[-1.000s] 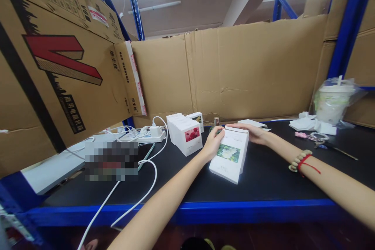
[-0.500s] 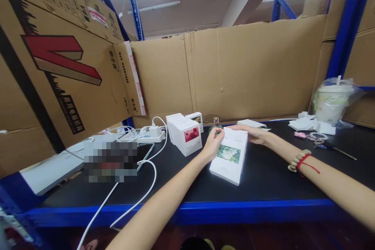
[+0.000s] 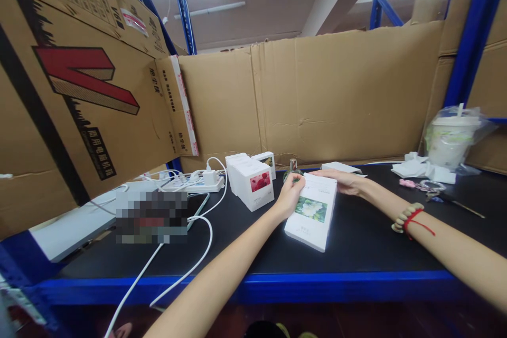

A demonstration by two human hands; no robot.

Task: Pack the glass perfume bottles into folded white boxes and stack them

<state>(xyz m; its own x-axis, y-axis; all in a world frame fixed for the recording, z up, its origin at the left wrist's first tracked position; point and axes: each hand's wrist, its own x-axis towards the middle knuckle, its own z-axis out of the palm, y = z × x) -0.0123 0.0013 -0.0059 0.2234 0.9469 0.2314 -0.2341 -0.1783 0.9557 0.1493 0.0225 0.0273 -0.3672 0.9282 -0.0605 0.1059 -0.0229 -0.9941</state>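
Note:
A white box (image 3: 307, 227) with a white-flower picture on its top face lies tilted on the black tabletop, between my hands. My left hand (image 3: 291, 196) grips its left side, thumb along the far left corner. Around the far right edge of the same box is my right hand (image 3: 344, 181), its fingers reaching behind the far end and partly hidden. Just beyond my left hand stands a small glass bottle (image 3: 293, 165) with a metallic cap, its lower part covered by the hand. To the left sits a row of white boxes (image 3: 253, 198), the front one showing red flowers.
White cables (image 3: 211, 232) and a power strip (image 3: 198, 185) lie at left, near a phone (image 3: 200, 203) and a blurred patch. At right are keys (image 3: 433, 190), crumpled tissues (image 3: 412, 169) and a bagged drink cup (image 3: 453, 140). Cardboard (image 3: 348, 95) walls the back.
The view has shifted very slightly. Both hands keep their places on the white box, which lies as before.

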